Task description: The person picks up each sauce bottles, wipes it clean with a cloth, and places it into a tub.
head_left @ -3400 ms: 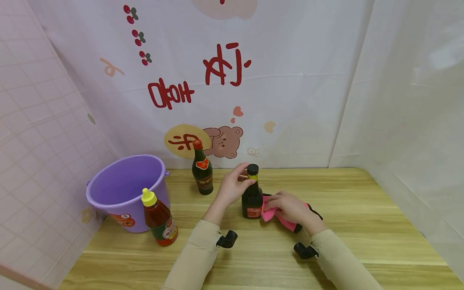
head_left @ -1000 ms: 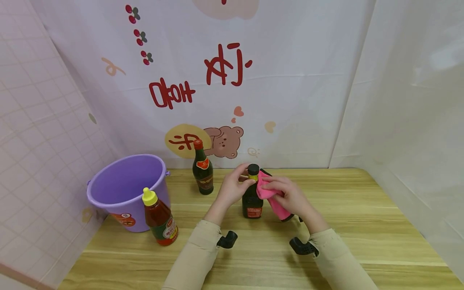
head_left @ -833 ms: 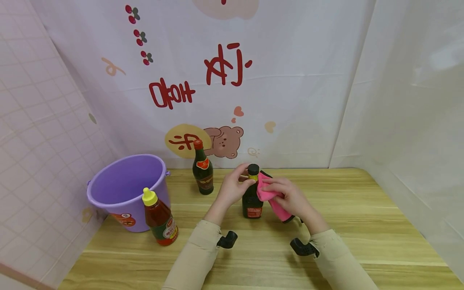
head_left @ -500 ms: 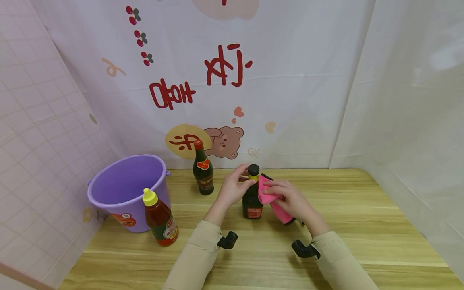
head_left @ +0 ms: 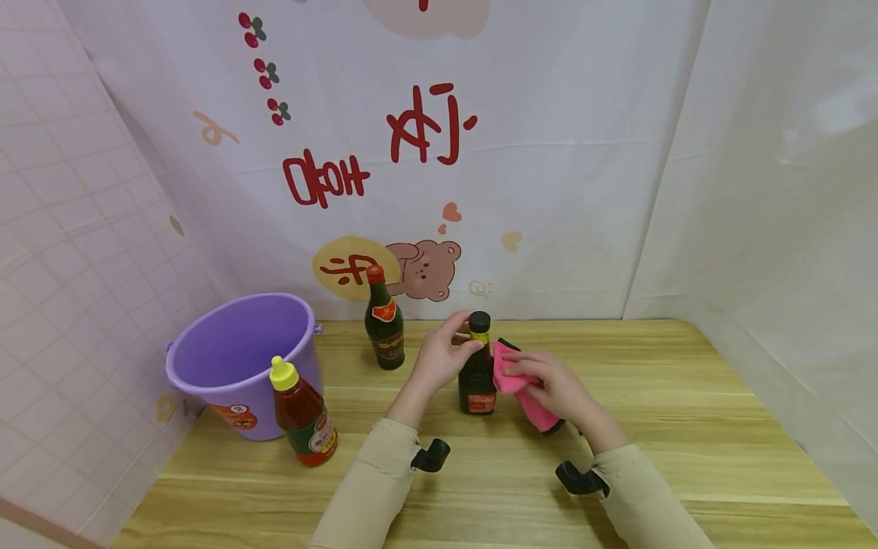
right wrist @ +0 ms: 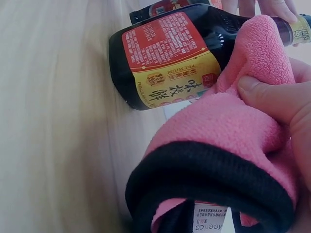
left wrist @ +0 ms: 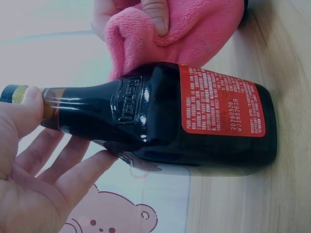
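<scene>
A dark soy sauce bottle [head_left: 478, 381] with a black cap stands upright on the table. Its red and yellow label [right wrist: 167, 53] shows in the right wrist view. My left hand [head_left: 439, 352] pinches the bottle's neck just below the cap, thumb on the near side. On the bottle's right, my right hand [head_left: 552, 385] grips a pink cloth [left wrist: 180, 34] with black edging, thumb on top of the fold. The cloth lies against the bottle's shoulder in the left wrist view. Part of the cloth hangs below the right hand.
A purple bucket [head_left: 243, 358] stands at the left of the table. Before it is a red sauce bottle [head_left: 305, 423] with a yellow cap. A green bottle [head_left: 384, 328] with a red cap stands farther back, left of my left hand. A printed curtain [head_left: 549, 191] hangs behind the table.
My right hand with the cloth went from low on the bottle's side up to its neck, then slid partway down again. The left hand and bottle have stayed in place.
</scene>
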`<state>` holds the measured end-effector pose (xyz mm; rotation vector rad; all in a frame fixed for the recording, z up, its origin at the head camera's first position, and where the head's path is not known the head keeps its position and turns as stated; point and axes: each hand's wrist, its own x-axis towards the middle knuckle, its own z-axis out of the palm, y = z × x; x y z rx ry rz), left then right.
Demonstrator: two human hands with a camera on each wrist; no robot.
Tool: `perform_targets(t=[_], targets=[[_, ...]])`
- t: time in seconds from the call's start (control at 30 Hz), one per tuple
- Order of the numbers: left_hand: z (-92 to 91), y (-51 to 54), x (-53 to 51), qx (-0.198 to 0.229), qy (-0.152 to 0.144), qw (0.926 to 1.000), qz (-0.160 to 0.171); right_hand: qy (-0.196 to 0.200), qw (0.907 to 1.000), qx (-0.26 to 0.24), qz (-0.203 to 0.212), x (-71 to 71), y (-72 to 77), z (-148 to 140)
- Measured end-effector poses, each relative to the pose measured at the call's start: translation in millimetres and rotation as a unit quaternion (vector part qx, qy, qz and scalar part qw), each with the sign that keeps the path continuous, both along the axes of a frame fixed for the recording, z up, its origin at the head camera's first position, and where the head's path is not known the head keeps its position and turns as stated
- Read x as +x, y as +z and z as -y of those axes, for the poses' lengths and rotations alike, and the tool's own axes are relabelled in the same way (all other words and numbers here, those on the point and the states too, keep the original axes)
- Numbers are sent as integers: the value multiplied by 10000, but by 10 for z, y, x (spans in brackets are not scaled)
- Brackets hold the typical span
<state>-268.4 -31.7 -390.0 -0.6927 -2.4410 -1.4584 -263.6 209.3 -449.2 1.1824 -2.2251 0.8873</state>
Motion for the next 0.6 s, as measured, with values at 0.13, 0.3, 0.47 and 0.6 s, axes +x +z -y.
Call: perform_targets(t=[0.13, 0.3, 0.47, 0.6], targets=[[2, -3, 1, -2, 8, 10000, -10, 51, 10000, -27, -78, 0, -25, -8], [-1, -11, -3, -2, 45, 10000, 72, 107, 9998, -38, -144, 2, -45, -19], [-4, -23, -11, 40, 40, 10000, 69, 126, 9999, -22, -71, 6, -73, -34], [-5, -24, -15, 64, 38, 10000, 62, 115, 9999, 62, -58, 3, -101, -54]])
